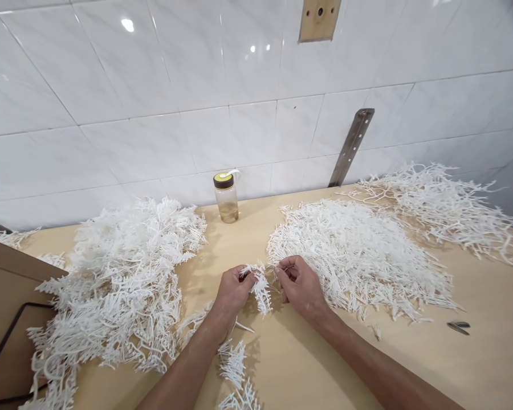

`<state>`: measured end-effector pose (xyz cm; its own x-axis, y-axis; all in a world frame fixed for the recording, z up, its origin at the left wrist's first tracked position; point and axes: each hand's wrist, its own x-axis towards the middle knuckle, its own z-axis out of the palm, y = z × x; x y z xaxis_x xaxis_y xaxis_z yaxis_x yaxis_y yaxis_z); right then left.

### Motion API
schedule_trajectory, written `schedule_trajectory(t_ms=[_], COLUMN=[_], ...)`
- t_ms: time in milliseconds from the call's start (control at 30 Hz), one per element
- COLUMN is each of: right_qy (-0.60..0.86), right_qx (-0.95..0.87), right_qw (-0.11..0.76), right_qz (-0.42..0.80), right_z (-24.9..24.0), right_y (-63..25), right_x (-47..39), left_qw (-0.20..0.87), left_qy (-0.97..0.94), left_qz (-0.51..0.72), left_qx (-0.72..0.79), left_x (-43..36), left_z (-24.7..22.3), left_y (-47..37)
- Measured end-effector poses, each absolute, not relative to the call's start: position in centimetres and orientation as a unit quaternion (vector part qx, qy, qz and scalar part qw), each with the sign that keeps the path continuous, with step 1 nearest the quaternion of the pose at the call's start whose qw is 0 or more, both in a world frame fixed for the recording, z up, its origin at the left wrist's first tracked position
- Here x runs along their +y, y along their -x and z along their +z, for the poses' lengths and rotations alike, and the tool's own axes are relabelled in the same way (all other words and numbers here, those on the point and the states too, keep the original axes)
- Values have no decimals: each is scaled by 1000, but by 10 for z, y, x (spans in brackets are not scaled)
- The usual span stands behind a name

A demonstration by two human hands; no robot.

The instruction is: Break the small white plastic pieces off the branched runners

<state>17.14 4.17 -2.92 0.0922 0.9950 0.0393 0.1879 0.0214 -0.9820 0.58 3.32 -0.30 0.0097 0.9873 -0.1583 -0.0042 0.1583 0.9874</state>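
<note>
My left hand is closed on a white branched sprig, which hangs between my two hands. Close by on the right, my right hand is pinched, its fingertips at the near left edge of a wide white pile; what it holds, if anything, is too small to make out. A bigger heap of white branched pieces lies to the left. More white sprigs rest beside and below my left forearm.
A clear bottle with a dark and yellow lid stands near the tiled wall. Another loose white pile is at the back right. Small dark snips lie at the right. A brown box is at the left edge.
</note>
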Motion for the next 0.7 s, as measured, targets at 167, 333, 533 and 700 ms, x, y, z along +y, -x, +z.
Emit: schedule_trajectory(t_ms=[167,333,533,700], right_qy=[542,520,486,491], right_qx=[-555,-623,-669,-676], right_qw=[471,464,471,461], right_qz=[421,354,308,297], right_z=[-27,-20,-18,-20], right_y=[-175,-174,-173,-172], right_x=[38,36,36,38], left_qw=[527,502,472,467], left_qy=[-458,-510,-531,-527], left_qz=[467,442,431,432], left_qx=[542,540,556,564], left_x=[33,31,29,29], left_z=[-3,-3,0,3], left_y=[-6,-8,-10,-12])
